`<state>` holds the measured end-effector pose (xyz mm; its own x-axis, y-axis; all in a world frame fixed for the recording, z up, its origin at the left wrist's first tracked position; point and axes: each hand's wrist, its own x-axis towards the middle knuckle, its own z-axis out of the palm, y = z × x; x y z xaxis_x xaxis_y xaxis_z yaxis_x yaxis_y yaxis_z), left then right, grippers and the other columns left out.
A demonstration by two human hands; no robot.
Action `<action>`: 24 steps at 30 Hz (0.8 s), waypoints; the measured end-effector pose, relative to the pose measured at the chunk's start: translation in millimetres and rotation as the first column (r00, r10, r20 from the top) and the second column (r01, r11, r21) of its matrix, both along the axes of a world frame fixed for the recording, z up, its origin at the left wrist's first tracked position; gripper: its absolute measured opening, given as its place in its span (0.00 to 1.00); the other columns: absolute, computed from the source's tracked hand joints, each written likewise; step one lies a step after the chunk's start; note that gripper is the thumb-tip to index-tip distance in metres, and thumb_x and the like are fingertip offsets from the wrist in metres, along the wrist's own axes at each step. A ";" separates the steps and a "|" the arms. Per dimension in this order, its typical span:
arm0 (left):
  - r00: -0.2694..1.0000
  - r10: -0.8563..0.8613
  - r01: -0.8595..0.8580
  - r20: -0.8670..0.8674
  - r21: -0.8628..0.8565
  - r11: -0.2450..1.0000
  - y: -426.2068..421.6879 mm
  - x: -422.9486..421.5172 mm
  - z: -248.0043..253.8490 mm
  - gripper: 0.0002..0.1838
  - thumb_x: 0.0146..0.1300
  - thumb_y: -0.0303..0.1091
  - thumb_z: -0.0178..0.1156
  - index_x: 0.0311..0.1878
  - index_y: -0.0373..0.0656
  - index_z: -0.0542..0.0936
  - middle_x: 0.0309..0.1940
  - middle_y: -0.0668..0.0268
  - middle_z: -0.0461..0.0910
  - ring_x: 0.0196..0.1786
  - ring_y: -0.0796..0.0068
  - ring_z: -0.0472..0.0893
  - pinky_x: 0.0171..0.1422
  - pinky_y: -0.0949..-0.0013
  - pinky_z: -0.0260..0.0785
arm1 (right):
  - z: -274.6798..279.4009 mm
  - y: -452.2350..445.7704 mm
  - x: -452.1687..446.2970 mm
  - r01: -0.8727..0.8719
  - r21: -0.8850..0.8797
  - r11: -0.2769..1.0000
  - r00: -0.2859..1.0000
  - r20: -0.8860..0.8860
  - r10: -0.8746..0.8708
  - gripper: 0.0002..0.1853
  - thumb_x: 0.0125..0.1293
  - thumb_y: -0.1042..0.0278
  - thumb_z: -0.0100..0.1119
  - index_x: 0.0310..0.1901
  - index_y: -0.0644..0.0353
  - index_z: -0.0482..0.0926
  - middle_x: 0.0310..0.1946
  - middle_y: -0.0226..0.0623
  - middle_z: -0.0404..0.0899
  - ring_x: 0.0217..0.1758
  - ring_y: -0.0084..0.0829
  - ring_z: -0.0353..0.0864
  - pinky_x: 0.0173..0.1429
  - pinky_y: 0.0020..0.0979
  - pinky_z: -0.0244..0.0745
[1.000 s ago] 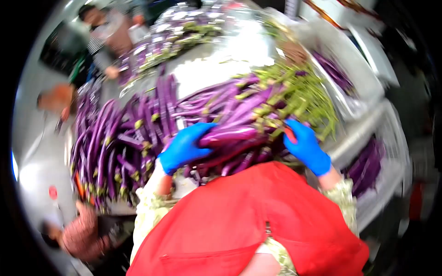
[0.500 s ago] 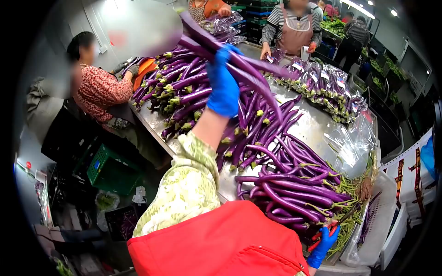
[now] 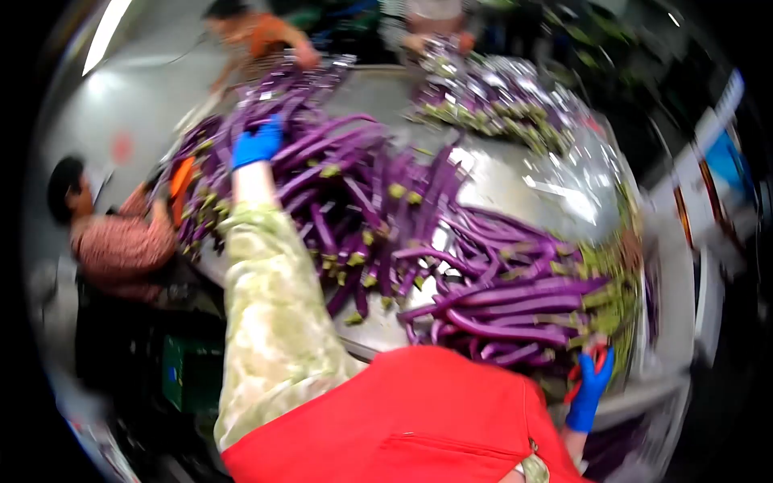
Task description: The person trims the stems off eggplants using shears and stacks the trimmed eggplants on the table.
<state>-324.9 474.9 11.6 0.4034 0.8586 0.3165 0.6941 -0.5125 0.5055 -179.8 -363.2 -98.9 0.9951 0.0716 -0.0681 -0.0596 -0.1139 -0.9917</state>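
My left hand (image 3: 258, 143), in a blue glove, reaches to the far left part of a pile of long purple eggplants (image 3: 334, 173). It touches or lies just above them; motion blur hides whether its fingers grip any. At the lower right, my gloved right hand (image 3: 592, 386) is closed around red-handled scissors (image 3: 574, 374), their blades hard to make out. Beside it lies a nearer heap of eggplants (image 3: 515, 310), stem ends to the right. Cut green stems (image 3: 612, 302) gather along the table's right edge.
Bagged eggplants (image 3: 499, 101) lie at the back of the metal table (image 3: 491, 181), with clear plastic bags (image 3: 572, 189) nearby. Co-workers stand at the left (image 3: 121, 241) and far side (image 3: 262, 44). A white crate (image 3: 668, 322) stands at right, a green crate (image 3: 192, 374) below left.
My left hand has moved left and away, from holding raised eggplants to low at the pile's far side. The view has swung. My right hand still holds the scissors.
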 end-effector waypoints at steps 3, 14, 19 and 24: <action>0.893 -0.032 0.208 -0.450 0.349 0.914 -84.2 9.1 58.9 0.21 0.70 0.45 0.42 0.57 0.42 0.72 0.52 0.54 0.76 0.55 0.57 0.75 0.63 0.60 0.65 | 14.7 1.3 -6.2 0.022 0.020 1.000 0.998 0.055 -0.023 0.23 0.59 0.74 0.59 0.57 0.62 0.66 0.41 0.29 0.71 0.31 0.16 0.69 0.32 0.19 0.66; 0.474 -0.764 0.801 0.438 -0.575 0.167 -452.2 158.2 4.4 0.17 0.63 0.36 0.58 0.52 0.38 0.77 0.47 0.62 0.79 0.50 0.74 0.76 0.57 0.70 0.67 | 22.3 -10.3 -23.8 0.142 0.233 0.962 0.989 0.016 -0.150 0.20 0.59 0.78 0.56 0.54 0.61 0.67 0.41 0.34 0.72 0.34 0.22 0.71 0.30 0.23 0.68; 0.420 -0.882 0.860 0.213 -0.404 0.313 -484.1 182.1 -91.3 0.27 0.62 0.39 0.60 0.62 0.38 0.68 0.57 0.57 0.73 0.60 0.69 0.71 0.64 0.68 0.62 | 16.9 -18.6 -35.1 0.260 0.084 0.962 0.956 0.121 -0.269 0.17 0.59 0.78 0.58 0.51 0.60 0.71 0.37 0.28 0.72 0.35 0.17 0.70 0.32 0.20 0.67; 0.640 -0.750 0.479 0.164 -0.849 0.222 -441.9 162.7 -101.4 0.26 0.62 0.37 0.60 0.61 0.36 0.70 0.51 0.61 0.78 0.49 0.74 0.78 0.56 0.73 0.69 | -2.5 -28.7 -44.3 0.353 0.215 0.911 0.936 -0.079 -0.344 0.19 0.59 0.76 0.59 0.52 0.60 0.70 0.36 0.29 0.72 0.28 0.19 0.70 0.27 0.22 0.67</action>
<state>-162.2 33.0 -89.8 0.8593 0.0851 -0.5043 0.5029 -0.3201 0.8029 -224.1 -391.9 -101.3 0.9564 -0.2619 -0.1296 -0.0941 0.1438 -0.9851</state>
